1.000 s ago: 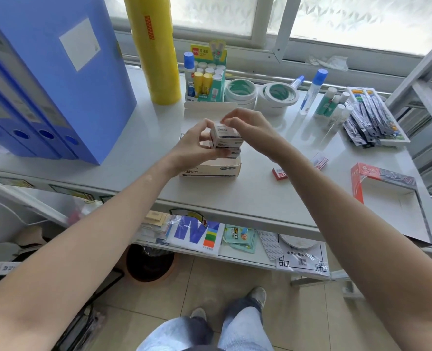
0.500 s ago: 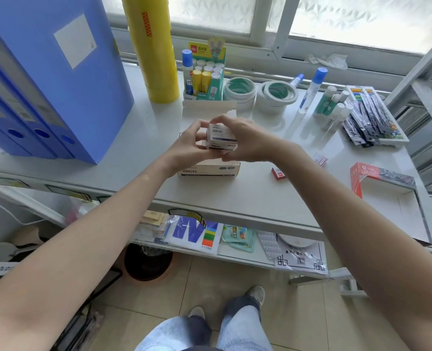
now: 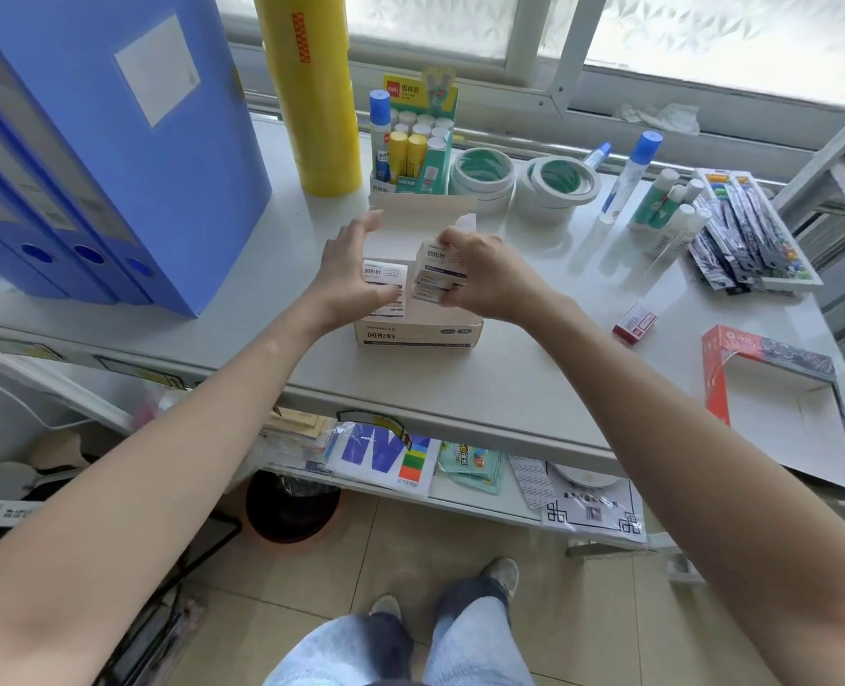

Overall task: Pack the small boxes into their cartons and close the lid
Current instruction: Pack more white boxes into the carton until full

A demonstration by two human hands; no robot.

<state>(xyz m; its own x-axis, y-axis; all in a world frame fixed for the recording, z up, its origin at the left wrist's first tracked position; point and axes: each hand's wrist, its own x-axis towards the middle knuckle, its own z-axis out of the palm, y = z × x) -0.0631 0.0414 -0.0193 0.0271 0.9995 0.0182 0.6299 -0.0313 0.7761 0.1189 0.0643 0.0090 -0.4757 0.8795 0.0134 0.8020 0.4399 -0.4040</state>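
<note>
Clearly the carton [image 3: 418, 333] on the counter [image 3: 509, 378] is thin, stiff card, lid up; the left hand [image 3: 356, 274], fingers released, steadies its side. Right-hand [image 3: 490, 277] fingers pinch a light small box [image 3: 439, 274] over it, best held by its short ends.

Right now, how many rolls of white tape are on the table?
2 stacks show: one tape stack beside the glue-stick display, the other tape stack just right of it, leaning. Each looks like several rolls piled; the exact number cannot be told.
</note>
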